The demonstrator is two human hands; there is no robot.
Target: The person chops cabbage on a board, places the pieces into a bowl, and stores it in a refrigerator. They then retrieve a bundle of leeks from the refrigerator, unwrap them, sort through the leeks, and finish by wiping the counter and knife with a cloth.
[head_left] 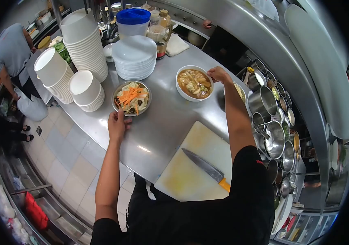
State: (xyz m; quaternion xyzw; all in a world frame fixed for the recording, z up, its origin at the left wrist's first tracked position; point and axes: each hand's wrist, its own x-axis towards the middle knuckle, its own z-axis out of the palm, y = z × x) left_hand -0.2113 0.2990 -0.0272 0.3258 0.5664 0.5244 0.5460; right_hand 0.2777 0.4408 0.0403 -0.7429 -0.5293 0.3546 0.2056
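My left hand (118,125) is at the near edge of a metal bowl (132,98) of sliced cabbage, carrot strips and dark pieces. Its thumb and index finger meet the rim, other fingers apart below. With fingers pinched, my right hand (218,75) is at the right rim of a white bowl (194,83) of brown soup with chunks. Partly hidden behind my right forearm is another bowl (240,93). Nearer my body, a knife (203,165) with a yellow handle lies on a white cutting board (195,167).
Stacked paper bowls (85,45), stacked plates (133,57), a blue-lidded container (133,22) and bottles (164,30) stand at the back. Metal pots and bowls (275,139) line the right side. A person (13,53) stands at far left with a plastic bag (31,106).
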